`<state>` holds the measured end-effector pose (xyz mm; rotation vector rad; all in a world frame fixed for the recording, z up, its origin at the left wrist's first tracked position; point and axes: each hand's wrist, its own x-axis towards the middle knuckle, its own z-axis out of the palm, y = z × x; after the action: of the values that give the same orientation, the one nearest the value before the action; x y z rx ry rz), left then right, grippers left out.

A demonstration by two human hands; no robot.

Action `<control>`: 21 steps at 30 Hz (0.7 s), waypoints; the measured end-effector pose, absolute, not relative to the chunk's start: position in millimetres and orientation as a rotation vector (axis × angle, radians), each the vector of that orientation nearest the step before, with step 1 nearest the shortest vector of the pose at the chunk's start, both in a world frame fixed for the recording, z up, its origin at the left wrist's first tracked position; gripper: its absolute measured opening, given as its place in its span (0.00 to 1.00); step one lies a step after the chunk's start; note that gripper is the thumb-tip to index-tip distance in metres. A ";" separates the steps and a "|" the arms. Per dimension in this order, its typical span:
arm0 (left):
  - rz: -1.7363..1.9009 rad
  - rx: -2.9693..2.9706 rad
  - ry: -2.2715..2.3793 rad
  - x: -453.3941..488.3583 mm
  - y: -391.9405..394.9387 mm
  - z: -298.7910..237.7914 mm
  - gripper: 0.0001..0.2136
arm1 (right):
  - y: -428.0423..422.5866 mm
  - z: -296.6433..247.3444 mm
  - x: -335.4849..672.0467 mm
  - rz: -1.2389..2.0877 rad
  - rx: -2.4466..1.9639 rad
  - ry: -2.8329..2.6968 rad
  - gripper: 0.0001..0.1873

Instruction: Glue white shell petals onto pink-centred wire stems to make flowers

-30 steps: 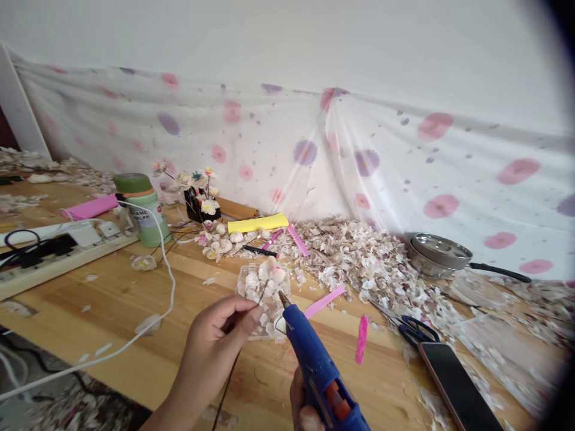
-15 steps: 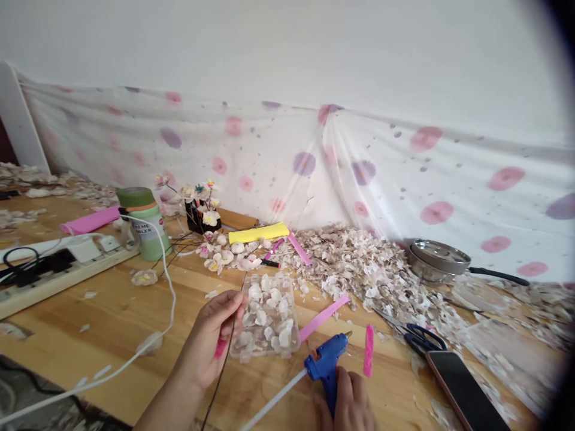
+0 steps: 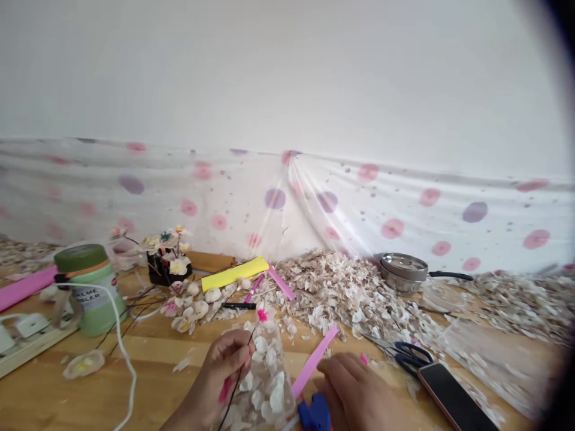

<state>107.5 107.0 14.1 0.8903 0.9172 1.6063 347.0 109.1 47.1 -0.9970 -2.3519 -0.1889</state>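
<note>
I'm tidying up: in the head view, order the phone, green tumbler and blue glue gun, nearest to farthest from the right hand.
From the right hand:
1. Blue glue gun, immediately left.
2. Phone, to the right.
3. Green tumbler, far left.

Wooden table [image 3: 155, 365], heaped pale flakes [image 3: 327, 290], green tumbler [image 3: 95, 302], yellow roll [image 3: 234, 274], scissors [image 3: 411, 354], phone [image 3: 454, 398], clear box [image 3: 289, 392] of pale petals [image 3: 269, 359]

Dark stem [image 3: 232, 398] in left fingers [image 3: 237, 359]

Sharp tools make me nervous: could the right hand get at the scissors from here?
Probably yes: the scissors lie near the right hand, with mostly bare tabletop between; the phone sits beside them, not across the way.
</note>
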 end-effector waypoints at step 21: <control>1.666 0.455 0.929 105.1 83.7 74.8 0.18 | 118.6 33.3 319.8 -0.005 -0.986 -2.238 0.10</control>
<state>105.1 83.7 74.8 0.4552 0.9286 1.6661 319.8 118.6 33.3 -0.9863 -2.2375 -0.0052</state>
